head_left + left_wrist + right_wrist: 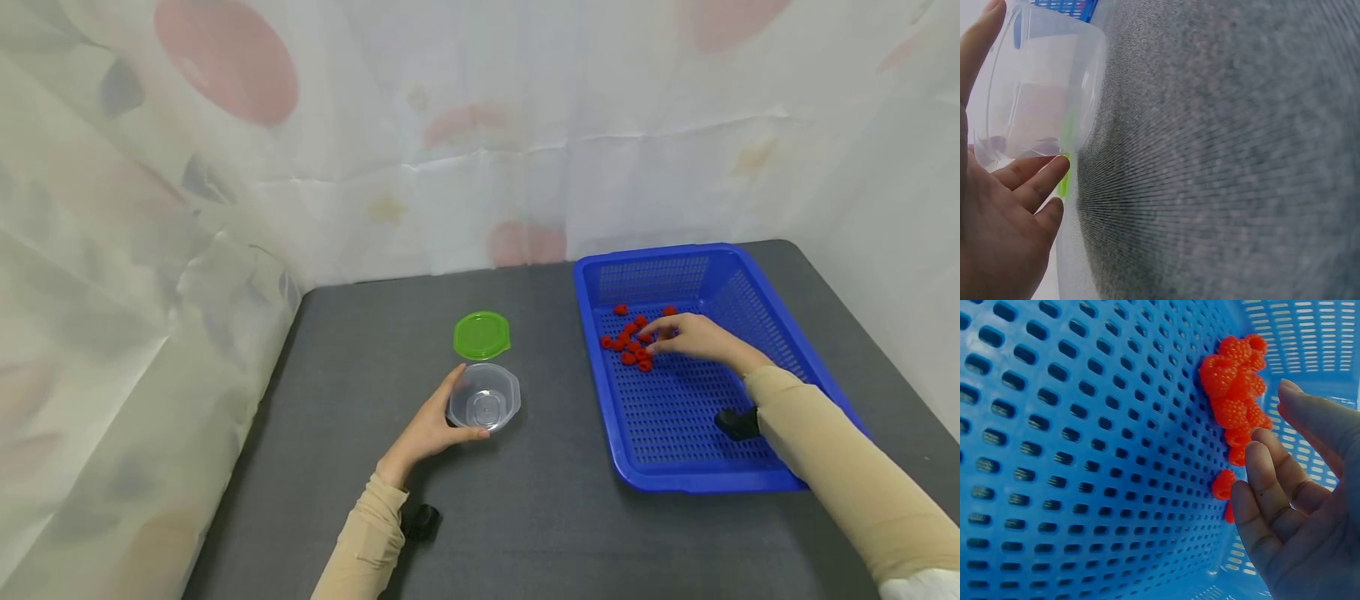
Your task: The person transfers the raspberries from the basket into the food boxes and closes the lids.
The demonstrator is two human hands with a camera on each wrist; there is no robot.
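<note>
The left hand [429, 427], at lower centre of the head view, is clamped on a clear plastic bowl [504, 392], its thumb to the near side and its fingers to the left side; the bowl's open mouth faces up. Whether the bowl's base touches the grey table [525, 521] cannot be told. A green lid [482, 335] lies flat on the table just beyond the bowl, near the centre of the frame. The right hand [699, 337], well apart from the left, is inside a blue basket [675, 421] at the right of the frame, thumb and fingers parted and loosely bent. It is beside the red raspberries [628, 358], which lie in the basket's upper left part, most in one cluster and a few set apart; contact with any berry cannot be confirmed. Both arms wear beige sleeves [832, 442], with a black device [738, 423] at each wrist. A patterned pale curtain [465, 75] fills the upper frame and the left side.
</note>
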